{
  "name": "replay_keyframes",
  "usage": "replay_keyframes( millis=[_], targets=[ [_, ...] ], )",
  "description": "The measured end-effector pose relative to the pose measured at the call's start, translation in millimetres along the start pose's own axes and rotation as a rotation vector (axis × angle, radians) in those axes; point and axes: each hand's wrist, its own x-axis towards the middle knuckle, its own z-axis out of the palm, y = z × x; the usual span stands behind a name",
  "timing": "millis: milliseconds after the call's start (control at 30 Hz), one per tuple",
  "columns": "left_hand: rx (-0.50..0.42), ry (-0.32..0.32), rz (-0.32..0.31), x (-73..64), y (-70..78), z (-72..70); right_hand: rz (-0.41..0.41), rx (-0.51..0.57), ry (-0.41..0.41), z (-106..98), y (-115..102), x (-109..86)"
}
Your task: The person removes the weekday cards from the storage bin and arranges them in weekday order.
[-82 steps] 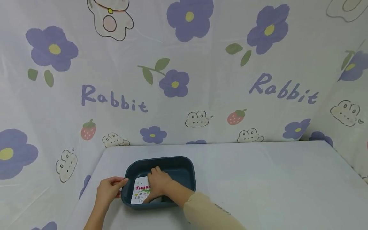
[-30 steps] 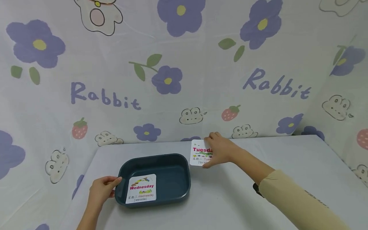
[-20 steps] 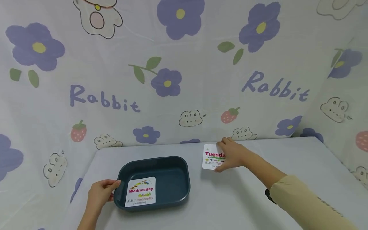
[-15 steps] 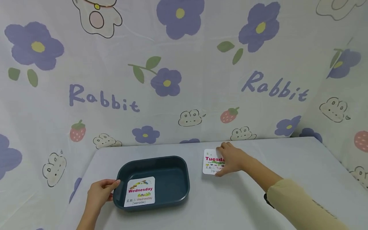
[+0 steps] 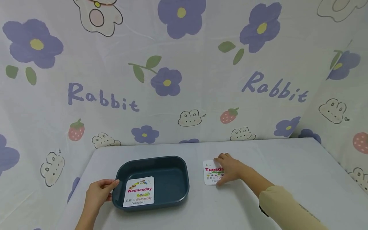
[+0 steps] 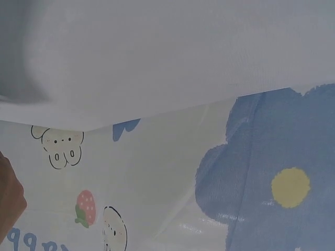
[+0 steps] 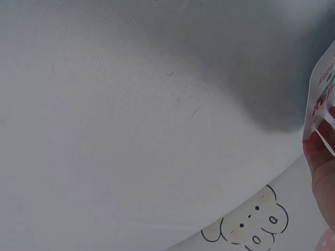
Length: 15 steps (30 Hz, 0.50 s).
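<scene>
In the head view my right hand (image 5: 231, 168) holds a white Tuesday flash card (image 5: 211, 172) by its top and bottom edges, over the table right of the tray. The fingers cover the card's right part. The right wrist view catches the same card (image 7: 321, 89) at its right edge, with my fingers at its rim. My left hand (image 5: 98, 193) pinches the left rim of a dark blue tray (image 5: 175, 182). Inside that tray, at the left, a Wednesday flash card (image 5: 139, 191) lies face up. Only a sliver of the left hand (image 6: 9, 196) shows in the left wrist view.
A white-covered table (image 5: 287, 179) carries the tray. Behind it hangs a cloth backdrop (image 5: 212, 80) printed with purple flowers, rabbits and strawberries, meeting the table's back edge. Another stretch of cloth runs along the right side.
My right hand took the Tuesday card out of the tray, exposing the Wednesday card, and carried it right. Lately it has come down toward the table's front. The left hand stays on the rim.
</scene>
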Motion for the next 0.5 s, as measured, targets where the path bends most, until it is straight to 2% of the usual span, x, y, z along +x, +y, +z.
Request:
replay_keyframes(
  millis=[267,500],
  targets=[
    [-0.002,0.004,-0.005,-1.0,-0.2,-0.7,0.017,0.034,-0.045,0.4,-0.5,2.2],
    [-0.010,0.002,-0.009,-0.4,0.4,-0.3,0.029,0.106,-0.049,0.9,0.0,1.9]
  ],
)
